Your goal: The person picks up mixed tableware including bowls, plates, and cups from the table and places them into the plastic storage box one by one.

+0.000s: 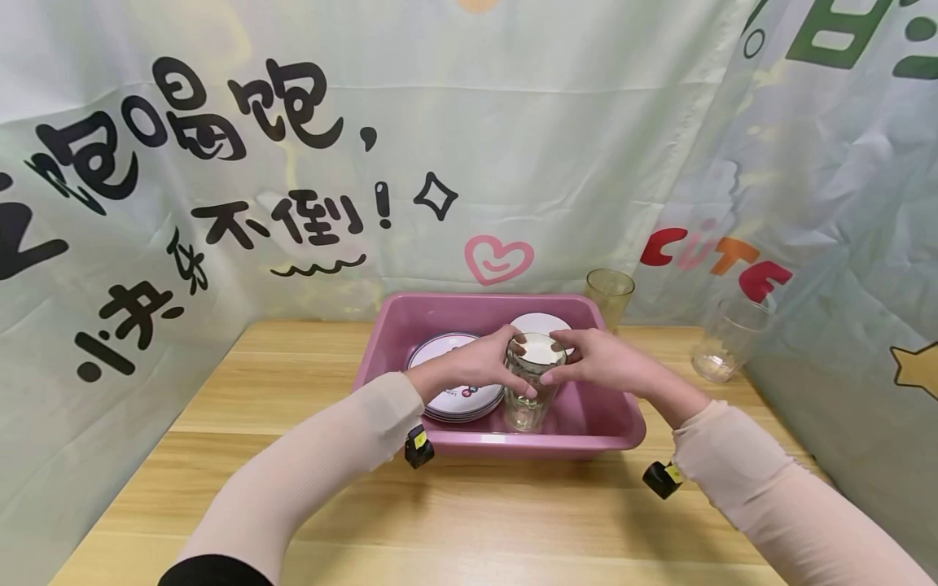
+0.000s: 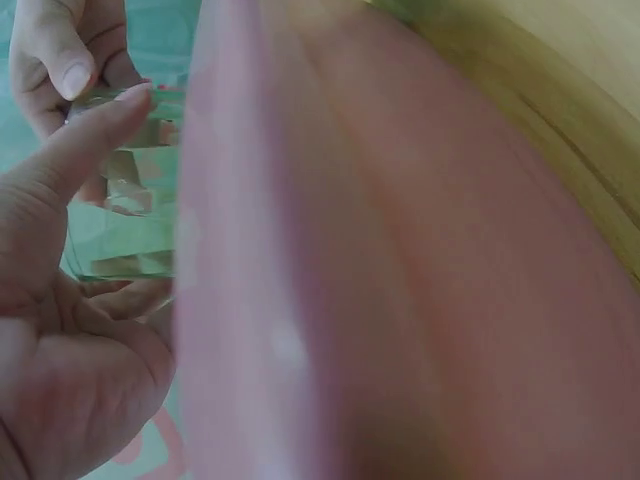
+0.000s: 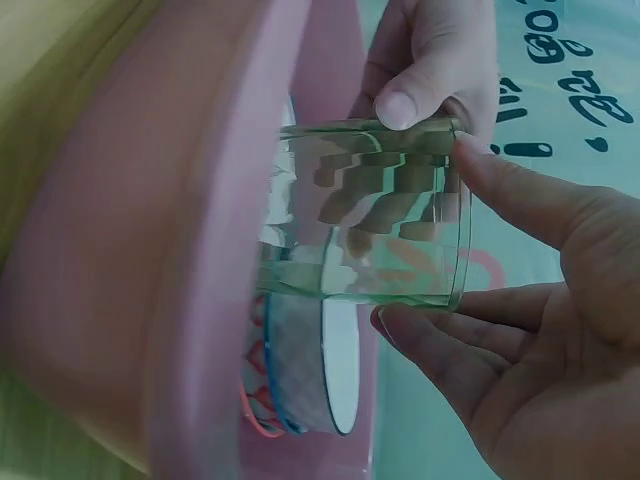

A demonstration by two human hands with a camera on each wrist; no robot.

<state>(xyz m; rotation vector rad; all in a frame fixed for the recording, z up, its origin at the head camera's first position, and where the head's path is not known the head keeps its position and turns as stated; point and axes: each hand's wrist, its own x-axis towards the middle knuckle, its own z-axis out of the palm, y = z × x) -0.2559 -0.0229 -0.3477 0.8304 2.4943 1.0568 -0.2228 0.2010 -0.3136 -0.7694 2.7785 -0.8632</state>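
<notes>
A clear drinking glass [image 1: 524, 413] stands upright inside the pink basin [image 1: 513, 440]. My left hand [image 1: 484, 360] grips its upper part from the left, thumb towards me. From the right, my right hand [image 1: 607, 362] holds the same glass near the rim with thumb and fingers. The right wrist view shows the glass [image 3: 390, 215] between both hands, its base hidden by the basin wall. Left of it in the basin lies a stack of printed white plates [image 1: 465, 400]. A white bowl [image 1: 541, 322] sits behind the glass.
An amber glass [image 1: 611, 297] stands behind the basin's back right corner. Another clear glass [image 1: 725, 342] stands on the wooden table [image 1: 293, 382] to the right, near the printed cloth [image 1: 828, 277]. Cloth walls border the table at the back and sides.
</notes>
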